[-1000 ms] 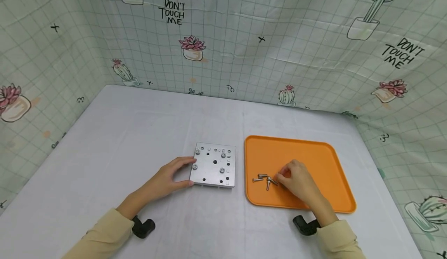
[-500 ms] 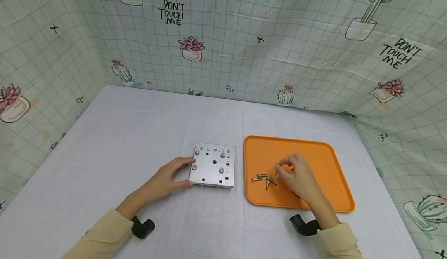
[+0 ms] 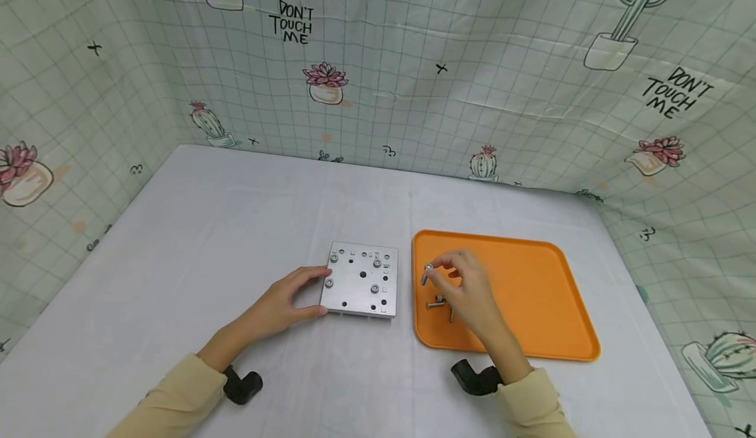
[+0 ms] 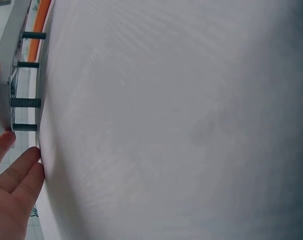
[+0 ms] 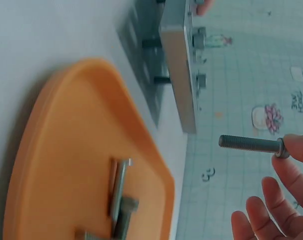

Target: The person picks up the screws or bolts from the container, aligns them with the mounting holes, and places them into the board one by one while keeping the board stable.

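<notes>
A square silver metal plate (image 3: 354, 299) with drilled holes lies left of the tray. Several socket-head bolts (image 3: 375, 288) stand in it, and in the left wrist view their shanks (image 4: 25, 103) stick out below. The left hand (image 3: 268, 306) holds the plate at its left edge, thumb near the front corner and a fingertip farther back. Over the tray's left side, the right hand (image 3: 469, 293) pinches a bolt (image 5: 249, 143) by its head between thumb and index finger. That bolt's threaded shank is bare, and the other fingers are spread below.
An orange tray (image 3: 531, 280) stands on the white-covered table (image 3: 248, 208) to the right. Several loose bolts (image 3: 436, 304) lie in its left part, partly behind the right hand. A printed cloth (image 3: 384, 96) surrounds the table at the back and sides.
The right hand has lifted a bolt from the pile and carried it left across the tray toward the plate. The left hand and plate have stayed put.
</notes>
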Available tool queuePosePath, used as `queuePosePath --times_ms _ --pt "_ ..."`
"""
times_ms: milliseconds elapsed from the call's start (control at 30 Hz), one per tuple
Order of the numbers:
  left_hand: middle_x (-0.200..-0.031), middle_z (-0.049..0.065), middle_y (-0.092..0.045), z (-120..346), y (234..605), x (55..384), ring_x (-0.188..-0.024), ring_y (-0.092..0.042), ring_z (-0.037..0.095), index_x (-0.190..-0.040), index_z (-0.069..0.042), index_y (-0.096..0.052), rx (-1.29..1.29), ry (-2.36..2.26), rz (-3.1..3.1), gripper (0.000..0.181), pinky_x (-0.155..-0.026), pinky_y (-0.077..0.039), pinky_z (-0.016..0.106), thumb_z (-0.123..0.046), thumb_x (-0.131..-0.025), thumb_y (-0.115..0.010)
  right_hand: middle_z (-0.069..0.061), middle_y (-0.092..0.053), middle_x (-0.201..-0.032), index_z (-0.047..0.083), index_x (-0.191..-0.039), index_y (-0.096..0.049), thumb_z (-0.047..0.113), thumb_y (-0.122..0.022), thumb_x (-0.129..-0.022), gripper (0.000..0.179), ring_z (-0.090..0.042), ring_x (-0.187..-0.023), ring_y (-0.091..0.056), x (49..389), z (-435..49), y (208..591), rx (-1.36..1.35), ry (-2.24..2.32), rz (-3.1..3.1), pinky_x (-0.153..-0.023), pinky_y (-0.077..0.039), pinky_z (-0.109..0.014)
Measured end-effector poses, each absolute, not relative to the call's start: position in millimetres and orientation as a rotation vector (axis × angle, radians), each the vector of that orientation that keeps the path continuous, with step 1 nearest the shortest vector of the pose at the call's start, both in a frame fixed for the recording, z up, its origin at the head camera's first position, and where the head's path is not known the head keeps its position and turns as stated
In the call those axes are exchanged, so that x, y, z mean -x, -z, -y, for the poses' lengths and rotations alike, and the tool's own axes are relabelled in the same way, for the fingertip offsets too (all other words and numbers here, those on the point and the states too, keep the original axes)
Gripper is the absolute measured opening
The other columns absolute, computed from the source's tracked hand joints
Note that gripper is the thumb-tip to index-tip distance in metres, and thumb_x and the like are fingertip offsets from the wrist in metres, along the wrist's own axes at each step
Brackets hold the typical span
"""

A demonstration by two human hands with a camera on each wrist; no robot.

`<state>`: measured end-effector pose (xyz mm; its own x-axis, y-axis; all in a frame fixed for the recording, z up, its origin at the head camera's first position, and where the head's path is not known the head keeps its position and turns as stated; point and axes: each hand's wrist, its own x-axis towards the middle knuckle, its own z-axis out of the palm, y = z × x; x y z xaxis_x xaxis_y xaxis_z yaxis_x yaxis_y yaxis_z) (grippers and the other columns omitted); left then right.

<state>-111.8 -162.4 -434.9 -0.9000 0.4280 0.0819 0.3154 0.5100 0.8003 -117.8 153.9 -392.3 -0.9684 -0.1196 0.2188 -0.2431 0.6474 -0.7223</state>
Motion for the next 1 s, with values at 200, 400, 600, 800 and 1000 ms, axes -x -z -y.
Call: queuePosePath --times_ms 200,400,600,800,1000 --pt "-0.136 0.007 -0.051 163.0 437.4 112.5 -0.128 -0.046 0.027 -0.132 -0.014 -0.050 -0.670 -1.347 -2.639 0.059 -0.107 -0.040 0.045 -0.024 -0.079 -0.074 -0.009 -0.056 -0.104 0.005 -0.093 -0.065 0.016 -0.067 -0.086 0.014 -0.026 -0.094 -0.054 122.6 -127.7 395.8 -0.327 -1.324 2.660 -0.080 -0.051 -0.037" --pt "-0.135 0.007 -0.051 163.1 438.9 113.3 -0.127 -0.048 0.027 -0.131 -0.013 -0.051 -0.673 -1.349 -2.639 0.058 -0.106 -0.041 0.043 -0.024 -0.079 -0.074 -0.007 -0.055 -0.105 0.007 -0.092 -0.065 0.018 -0.066 -0.087 0.012 -0.027 -0.091 -0.053 127.1 -111.5 401.2 -0.310 -1.406 2.640 -0.080 -0.051 -0.036" --pt "-0.135 0.007 -0.051 162.4 436.9 114.4 -0.127 -0.048 0.026 -0.131 -0.013 -0.051 -0.675 -1.360 -2.610 0.059 -0.107 -0.040 0.041 -0.024 -0.079 -0.075 -0.006 -0.055 -0.103 0.008 -0.092 -0.065 0.017 -0.067 -0.086 0.011 -0.023 -0.089 -0.051 129.2 -104.7 409.3 -0.304 -1.449 2.620 -0.076 -0.052 -0.033" --pt "-0.135 0.007 -0.051 162.5 437.1 115.2 -0.126 -0.048 0.027 -0.131 -0.012 -0.051 -0.667 -1.373 -2.592 0.058 -0.107 -0.040 0.040 -0.024 -0.079 -0.075 -0.006 -0.055 -0.102 0.008 -0.092 -0.065 0.017 -0.068 -0.085 0.012 -0.023 -0.090 -0.051 130.8 -101.1 414.6 -0.315 -1.425 2.626 -0.077 -0.051 -0.032" --pt "-0.136 0.008 -0.050 163.9 436.7 114.7 -0.126 -0.048 0.027 -0.131 -0.012 -0.051 -0.647 -1.374 -2.581 0.058 -0.108 -0.040 0.040 -0.023 -0.079 -0.075 -0.005 -0.054 -0.103 0.009 -0.092 -0.064 0.018 -0.066 -0.087 0.011 -0.023 -0.093 -0.050 131.7 -98.2 414.9 -0.284 -1.432 2.665 -0.080 -0.050 -0.032"
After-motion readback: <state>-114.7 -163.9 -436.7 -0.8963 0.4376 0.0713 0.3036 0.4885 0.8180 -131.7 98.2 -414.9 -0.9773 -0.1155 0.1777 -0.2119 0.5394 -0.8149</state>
